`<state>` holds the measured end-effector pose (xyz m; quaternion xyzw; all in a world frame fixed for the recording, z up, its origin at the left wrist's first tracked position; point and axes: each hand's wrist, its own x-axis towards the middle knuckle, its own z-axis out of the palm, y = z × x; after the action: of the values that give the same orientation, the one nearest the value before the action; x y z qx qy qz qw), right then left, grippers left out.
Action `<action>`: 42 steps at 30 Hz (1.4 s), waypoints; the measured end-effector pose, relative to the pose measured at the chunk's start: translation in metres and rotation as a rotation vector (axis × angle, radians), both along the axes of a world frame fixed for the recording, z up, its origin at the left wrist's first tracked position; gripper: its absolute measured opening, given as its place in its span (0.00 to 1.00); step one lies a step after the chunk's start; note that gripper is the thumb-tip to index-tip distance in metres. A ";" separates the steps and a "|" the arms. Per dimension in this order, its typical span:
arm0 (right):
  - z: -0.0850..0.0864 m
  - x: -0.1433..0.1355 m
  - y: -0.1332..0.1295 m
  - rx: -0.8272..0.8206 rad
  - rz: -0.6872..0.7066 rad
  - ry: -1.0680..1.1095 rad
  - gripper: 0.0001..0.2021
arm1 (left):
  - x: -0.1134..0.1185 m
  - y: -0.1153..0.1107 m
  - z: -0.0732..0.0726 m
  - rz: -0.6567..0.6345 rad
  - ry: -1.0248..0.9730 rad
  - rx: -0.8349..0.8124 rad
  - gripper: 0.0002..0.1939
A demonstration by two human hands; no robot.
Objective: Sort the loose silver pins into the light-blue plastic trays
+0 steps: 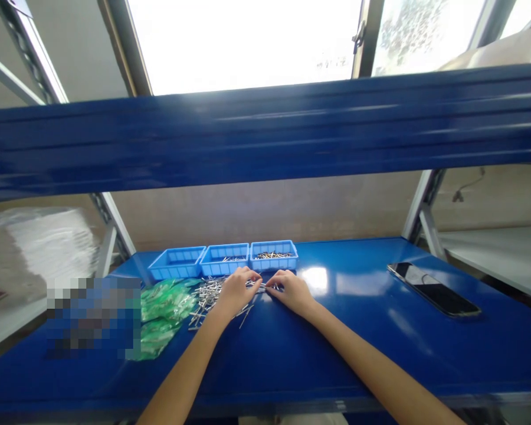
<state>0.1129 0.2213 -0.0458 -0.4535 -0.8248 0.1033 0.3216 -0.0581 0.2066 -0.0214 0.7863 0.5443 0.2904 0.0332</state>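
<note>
A loose pile of thin silver metal pins (207, 295) lies on the blue shelf, with a few strays towards the front. My left hand (236, 293) rests over the pile's right side, thumb and fingers drawn together on thin metal pins. Just to its right, my right hand (293, 291) is closed in a pinch, with silver pins showing between thumb and fingers. The fingertips of both hands nearly meet; how many pins each holds is too small to tell. Behind the hands stand a right blue bin (274, 263) and a middle blue bin (225, 267), both with pins inside.
A left blue bin (177, 271) adjoins the middle one. Green plastic bags (161, 319) lie left of the pile, beside a pixelated patch. A phone (433, 289) lies at the right. A blue shelf beam (265, 136) crosses above the hands; metal posts flank the shelf.
</note>
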 end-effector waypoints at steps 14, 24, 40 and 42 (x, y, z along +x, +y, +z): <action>0.007 -0.005 0.001 -0.035 -0.011 0.407 0.09 | -0.003 0.000 0.004 -0.030 0.031 -0.026 0.09; 0.001 -0.001 0.004 0.056 0.024 0.378 0.07 | -0.006 0.006 0.005 0.019 -0.100 0.093 0.07; 0.009 -0.001 0.004 0.185 -0.064 0.412 0.07 | -0.001 0.006 0.003 -0.074 -0.250 0.022 0.12; 0.009 0.002 0.005 0.146 -0.129 0.359 0.08 | -0.002 0.010 0.002 -0.016 -0.303 0.043 0.13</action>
<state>0.1150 0.2260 -0.0372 -0.4553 -0.7288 0.1014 0.5012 -0.0602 0.2164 -0.0196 0.7383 0.5207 0.4169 0.1004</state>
